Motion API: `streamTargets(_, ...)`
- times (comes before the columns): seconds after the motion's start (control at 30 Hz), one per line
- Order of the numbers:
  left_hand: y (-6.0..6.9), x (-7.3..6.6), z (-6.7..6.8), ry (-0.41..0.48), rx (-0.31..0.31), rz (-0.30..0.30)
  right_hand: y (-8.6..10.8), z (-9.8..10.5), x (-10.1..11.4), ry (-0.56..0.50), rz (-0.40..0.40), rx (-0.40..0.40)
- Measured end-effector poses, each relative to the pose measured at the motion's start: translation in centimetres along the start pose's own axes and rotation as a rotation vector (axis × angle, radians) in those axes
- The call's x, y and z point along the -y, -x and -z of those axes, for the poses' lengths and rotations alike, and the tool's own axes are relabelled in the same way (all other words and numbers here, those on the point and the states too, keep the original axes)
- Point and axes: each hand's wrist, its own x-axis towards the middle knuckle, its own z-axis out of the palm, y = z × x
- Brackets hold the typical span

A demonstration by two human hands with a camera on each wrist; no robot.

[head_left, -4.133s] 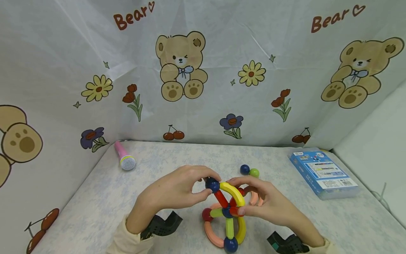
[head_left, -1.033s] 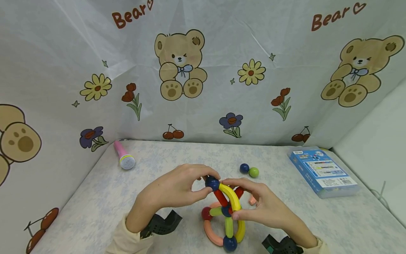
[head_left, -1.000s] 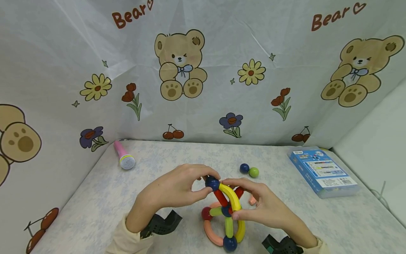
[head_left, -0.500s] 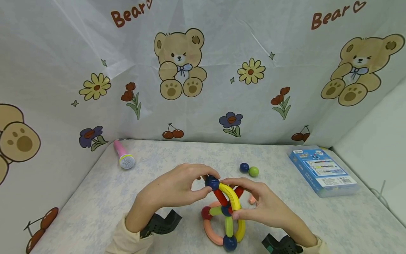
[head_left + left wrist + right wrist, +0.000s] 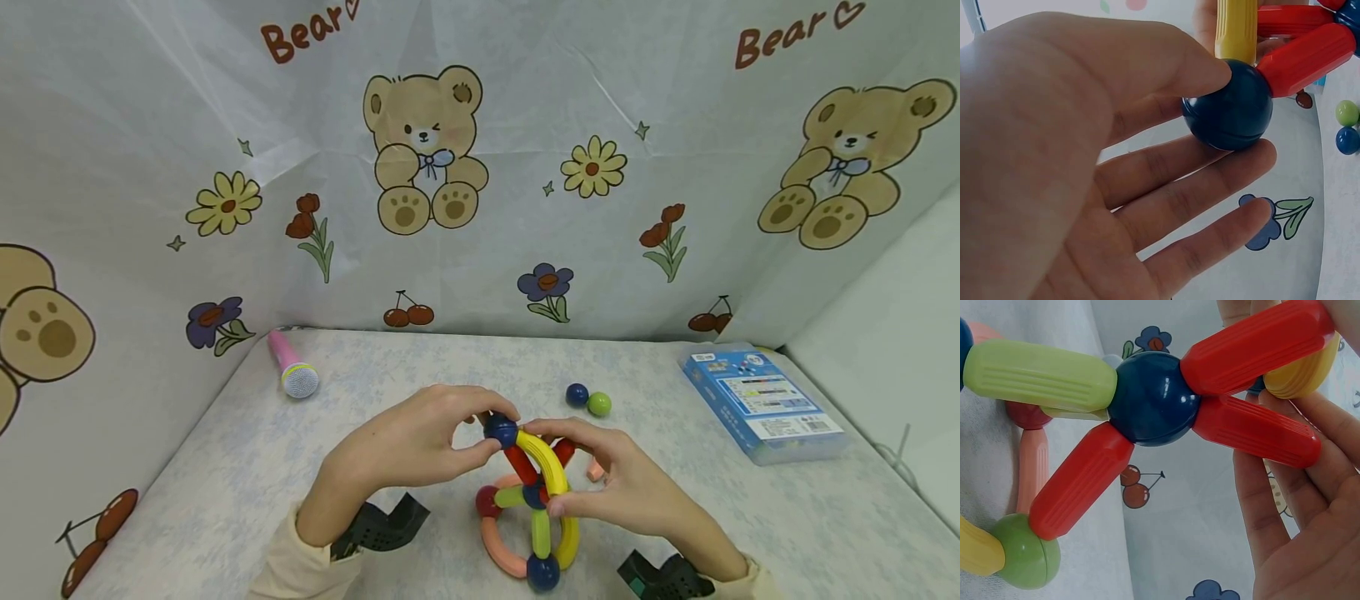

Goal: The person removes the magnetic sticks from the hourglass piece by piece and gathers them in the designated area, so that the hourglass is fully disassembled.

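Note:
My left hand (image 5: 420, 437) pinches a dark blue ball (image 5: 500, 430) between thumb and fingers, at the top of a magnetic ball-and-rod structure. A curved yellow rod (image 5: 546, 461) and a red rod (image 5: 1310, 59) meet that ball. My right hand (image 5: 622, 479) grips the yellow rod, its thumb near the lower end. Several red rods and light green rods (image 5: 1041, 372) radiate from a central blue ball (image 5: 1155, 399). Below lies a ring of salmon (image 5: 501, 550) and yellow curved rods, with a red ball (image 5: 487, 500), a blue ball (image 5: 543, 572) and a green ball (image 5: 1025, 551).
Behind the right hand, a loose blue ball (image 5: 577, 395) and a lime green ball (image 5: 599, 404) lie together. A salmon piece (image 5: 596, 470) shows partly beside that hand. A pink toy microphone (image 5: 294, 367) lies back left; a blue box (image 5: 761, 404) lies at right.
Since the oldest frame, my right hand has shifted slightly left and the yellow rod's lower end has swung left and down. Over the last second both hands stay almost still.

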Motion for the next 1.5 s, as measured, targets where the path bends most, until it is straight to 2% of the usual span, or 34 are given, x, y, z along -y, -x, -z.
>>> streamTargets(0.33,0.1,0.1,0.0,0.004,0.006,-0.005,-0.2,-0.1,-0.3,-0.063,-0.032,0.05)
streamTargets(0.6,0.0,-0.1,0.0,0.002,0.01,0.002,0.0,-0.1,-0.1,-0.055,-0.007,0.026)
streamTargets(0.87,0.0,-0.3,0.1,-0.004,0.0,-0.021,0.0,0.0,0.0,-0.002,0.109,-0.03)
streamTargets(1.07,0.0,-0.2,0.0,-0.003,-0.017,-0.048,0.1,-0.1,0.5,0.036,0.142,-0.067)
streamTargets(1.2,0.0,-0.2,0.1,-0.001,-0.013,-0.044,0.1,0.1,0.6,0.05,0.19,-0.08)
streamTargets(1.5,0.1,-0.3,0.2,-0.005,-0.011,-0.026,0.3,0.9,0.8,0.087,0.162,-0.2)
